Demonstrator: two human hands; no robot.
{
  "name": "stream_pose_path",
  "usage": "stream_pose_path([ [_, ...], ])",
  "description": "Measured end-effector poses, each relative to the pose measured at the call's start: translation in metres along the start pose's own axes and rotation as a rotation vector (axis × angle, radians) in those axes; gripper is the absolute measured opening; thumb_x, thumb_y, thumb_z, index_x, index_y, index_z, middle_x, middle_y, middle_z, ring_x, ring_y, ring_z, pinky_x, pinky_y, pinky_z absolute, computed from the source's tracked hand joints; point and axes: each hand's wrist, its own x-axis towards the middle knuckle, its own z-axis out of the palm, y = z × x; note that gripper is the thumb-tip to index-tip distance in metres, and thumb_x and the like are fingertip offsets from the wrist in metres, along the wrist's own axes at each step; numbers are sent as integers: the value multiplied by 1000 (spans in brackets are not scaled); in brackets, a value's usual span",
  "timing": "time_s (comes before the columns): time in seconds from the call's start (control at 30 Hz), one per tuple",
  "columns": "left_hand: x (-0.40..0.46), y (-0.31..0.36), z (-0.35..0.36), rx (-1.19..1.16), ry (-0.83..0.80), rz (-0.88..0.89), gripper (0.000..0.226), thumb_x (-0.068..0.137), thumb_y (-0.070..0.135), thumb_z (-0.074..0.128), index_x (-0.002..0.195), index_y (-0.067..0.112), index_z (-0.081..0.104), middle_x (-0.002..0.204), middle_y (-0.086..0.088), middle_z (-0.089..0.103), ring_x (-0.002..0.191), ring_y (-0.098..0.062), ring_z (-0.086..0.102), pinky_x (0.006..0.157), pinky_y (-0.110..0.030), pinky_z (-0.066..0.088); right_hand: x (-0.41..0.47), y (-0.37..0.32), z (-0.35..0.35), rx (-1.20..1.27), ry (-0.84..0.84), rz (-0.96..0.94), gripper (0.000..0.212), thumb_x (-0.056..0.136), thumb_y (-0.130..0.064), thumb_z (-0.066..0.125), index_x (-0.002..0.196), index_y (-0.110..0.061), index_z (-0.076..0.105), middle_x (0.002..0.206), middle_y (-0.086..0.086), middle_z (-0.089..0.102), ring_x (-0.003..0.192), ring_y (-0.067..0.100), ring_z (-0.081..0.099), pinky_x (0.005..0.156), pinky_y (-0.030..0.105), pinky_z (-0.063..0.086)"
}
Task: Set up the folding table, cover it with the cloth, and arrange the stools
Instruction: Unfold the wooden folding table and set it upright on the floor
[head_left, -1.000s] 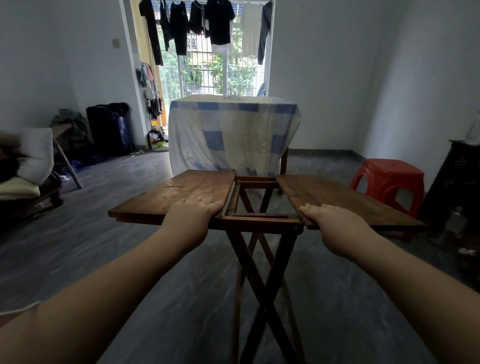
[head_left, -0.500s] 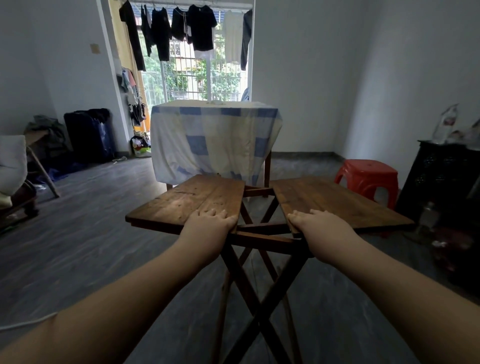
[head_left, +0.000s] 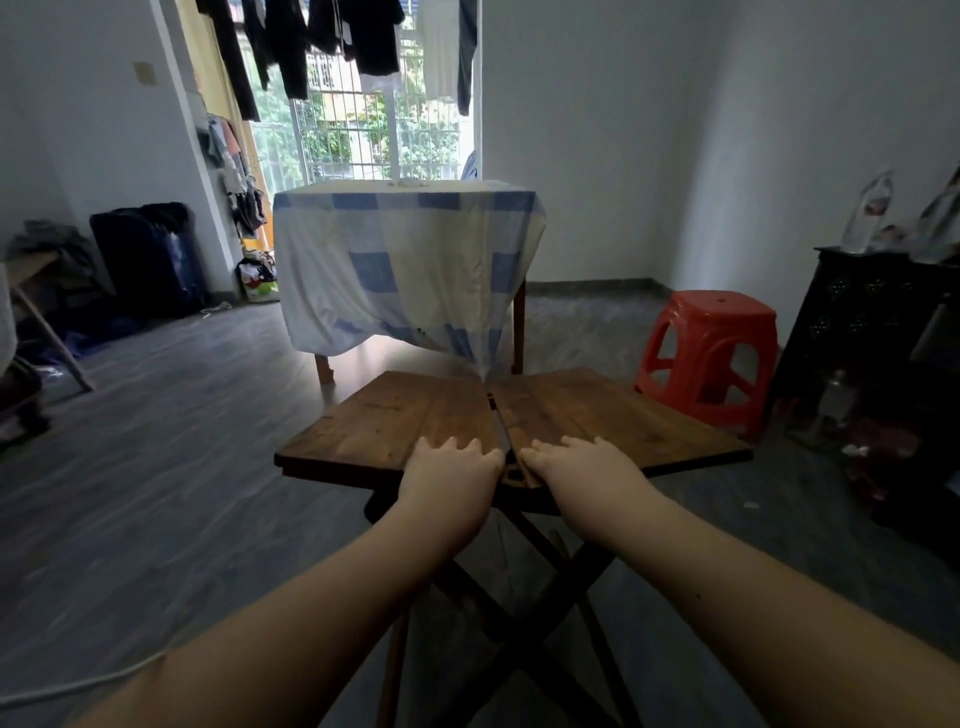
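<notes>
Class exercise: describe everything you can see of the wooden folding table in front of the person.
The folding table looks like dark brown, worn wood. Its top is two leaves, almost meeting along a narrow centre gap, tilted slightly. Crossed legs stand beneath on the grey floor. The left hand and right hand rest on the near edges, either side of the gap. No cloth covers it.

I see a grey plank floor (head_left: 156, 467) carrying everything here. Wooden folding table (head_left: 395, 421) stands on it on crossed legs (head_left: 524, 639); its two top leaves meet at a narrow centre seam. My left hand (head_left: 449, 475) and right hand (head_left: 576, 467) rest on the near edge, either side of the seam. Beyond, a second table (head_left: 519, 322) bears a blue-checked cloth (head_left: 405, 260). A red plastic stool (head_left: 711, 353) stands on the floor at right.
</notes>
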Motion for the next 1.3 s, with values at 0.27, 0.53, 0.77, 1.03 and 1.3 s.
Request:
stream_pose_path([
  [0.27,-8,-6,25,-59,-68,21,55,99,31,50,151,26,31,153,-4,41,140,-31,39,112,-59,30,3,-15,16,27,-106,38,72,97,-12,53,157,-27,17,165,-4,17,149,27,23,119,56,21],
  [0.53,-9,-8,22,-77,-84,20,59,98,31,52,153,30,28,155,-1,40,141,-29,38,113,-58,30,2,-24,6,38,-249,42,85,92,-8,57,158,-25,7,166,-1,6,151,28,11,114,71,15],
  [0.77,-32,1,35,-124,-160,33,70,97,20,51,157,29,16,163,-2,23,149,-27,24,118,-57,22,-14,-44,32,73,-237,104,85,94,-14,58,158,-24,3,167,-1,4,152,26,8,114,70,14],
  [1.03,-72,12,68,-119,-6,65,64,100,30,44,157,29,15,163,-1,24,148,-27,26,119,-57,19,-51,-65,75,101,53,100,69,99,-25,49,157,-28,12,165,-4,16,151,17,16,122,47,19],
  [1.3,-137,32,105,-89,-36,92,70,101,38,41,158,27,2,167,-1,8,152,-27,10,120,-60,11,-96,-90,119,16,-50,2,81,99,-24,49,157,-18,-7,167,4,-5,153,19,-3,124,47,9],
])
